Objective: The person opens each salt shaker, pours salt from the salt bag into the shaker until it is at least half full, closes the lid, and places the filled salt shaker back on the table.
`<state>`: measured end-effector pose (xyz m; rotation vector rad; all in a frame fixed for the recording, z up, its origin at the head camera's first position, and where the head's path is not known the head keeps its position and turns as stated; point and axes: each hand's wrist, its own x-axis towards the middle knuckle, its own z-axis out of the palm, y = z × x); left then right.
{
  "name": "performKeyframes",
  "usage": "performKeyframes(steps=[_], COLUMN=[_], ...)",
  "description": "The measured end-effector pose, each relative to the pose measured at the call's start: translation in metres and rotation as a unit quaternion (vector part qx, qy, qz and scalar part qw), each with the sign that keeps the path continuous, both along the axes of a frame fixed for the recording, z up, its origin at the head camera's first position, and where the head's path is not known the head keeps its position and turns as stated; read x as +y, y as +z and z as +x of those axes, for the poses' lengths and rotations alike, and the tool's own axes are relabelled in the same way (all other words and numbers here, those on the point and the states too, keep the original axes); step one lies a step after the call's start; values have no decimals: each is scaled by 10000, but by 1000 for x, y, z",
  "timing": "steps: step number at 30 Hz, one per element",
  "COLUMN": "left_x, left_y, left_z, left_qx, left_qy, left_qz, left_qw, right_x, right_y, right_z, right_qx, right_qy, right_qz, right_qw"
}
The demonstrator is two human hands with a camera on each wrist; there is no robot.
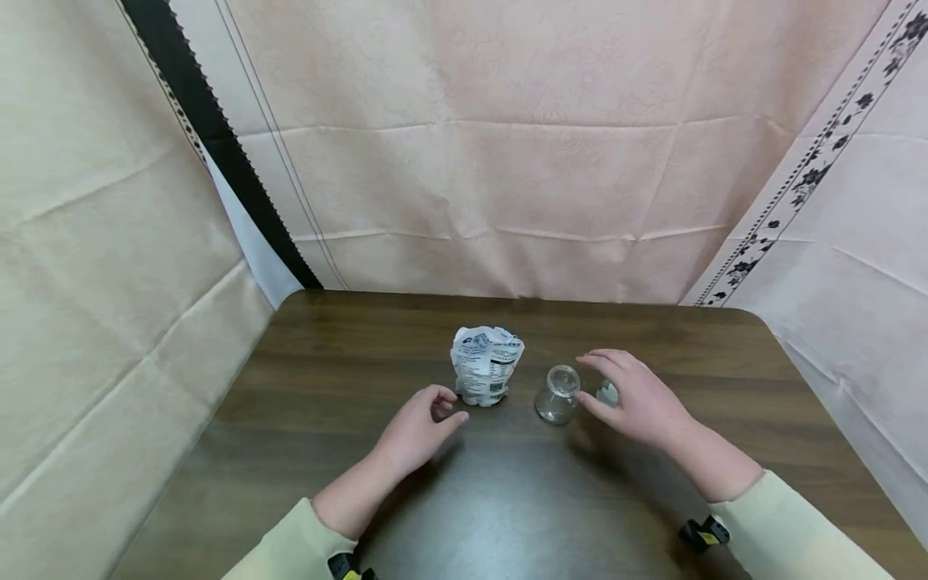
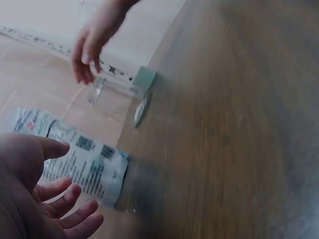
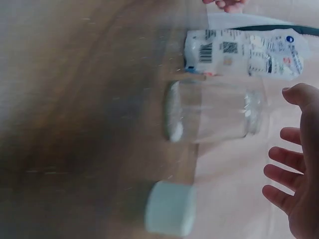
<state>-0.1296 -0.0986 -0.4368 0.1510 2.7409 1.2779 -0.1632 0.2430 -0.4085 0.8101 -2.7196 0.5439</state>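
A clear glass jar (image 1: 557, 396) stands upright and uncapped on the table. My right hand (image 1: 638, 400) is just to its right, fingers spread and thumb close to the rim in the head view. A pale green cap-shaped piece (image 3: 170, 209) sits to the right of the jar, partly hidden behind this hand in the head view. Left of the jar stands a white printed plastic bag (image 1: 484, 369) with a crumpled top. By its lower left side is my left hand (image 1: 419, 428), fingers loosely bent and holding nothing.
Everything stands on a dark brown wooden table (image 1: 348, 362) with rounded back corners. Pale cloth (image 1: 522, 177) hangs behind it, with a black strip at the left and a floral border at the right.
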Motion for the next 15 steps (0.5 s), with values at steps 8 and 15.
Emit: performKeyframes(steps=[8,15], left_x=[-1,2], left_y=[-10,-10], left_z=[-19,-36], left_qx=[-64,-55], left_qy=[175,246], left_qz=[12,100], left_qw=[9998,9996], right_x=[-35,-74], right_y=[31,45], right_z=[-9,-20], right_qx=[-4,10], right_qy=[210,217], right_qz=[275,219], right_qw=[9994,9995])
